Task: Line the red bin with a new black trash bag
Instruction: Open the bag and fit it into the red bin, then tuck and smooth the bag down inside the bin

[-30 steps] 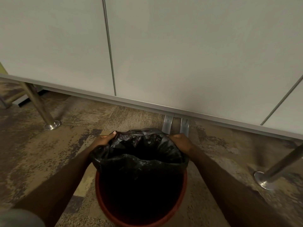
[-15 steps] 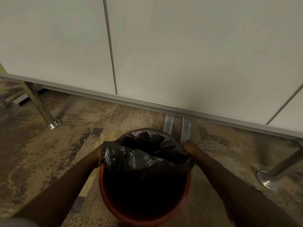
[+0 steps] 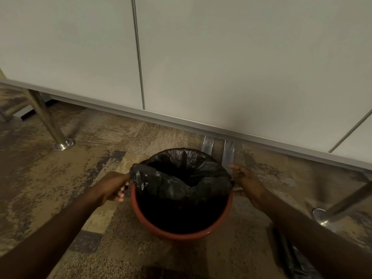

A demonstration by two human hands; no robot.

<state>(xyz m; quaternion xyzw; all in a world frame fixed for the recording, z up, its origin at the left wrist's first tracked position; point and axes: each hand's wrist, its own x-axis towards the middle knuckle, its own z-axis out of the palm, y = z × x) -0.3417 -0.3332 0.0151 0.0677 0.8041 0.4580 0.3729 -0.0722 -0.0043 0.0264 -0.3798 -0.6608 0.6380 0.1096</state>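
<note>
Left hand (image 3: 112,187): clenched on bag (image 3: 181,178) edge.
Right hand (image 3: 244,178): grip unclear.
Risk: unhooked near edge slipping into bin (image 3: 181,233).

I am in what looks like an office. In front of me stand pale partition panels (image 3: 241,67), joined by thin metal seams and edged along the bottom with a grey metal rail (image 3: 181,122), raised a little off the floor on a metal bracket (image 3: 208,144). The floor is mottled brown and tan carpet tile (image 3: 50,182). Slanted chrome legs with round foot plates stand at my left (image 3: 50,125) and right (image 3: 340,206), the sort that carry a desk.
</note>
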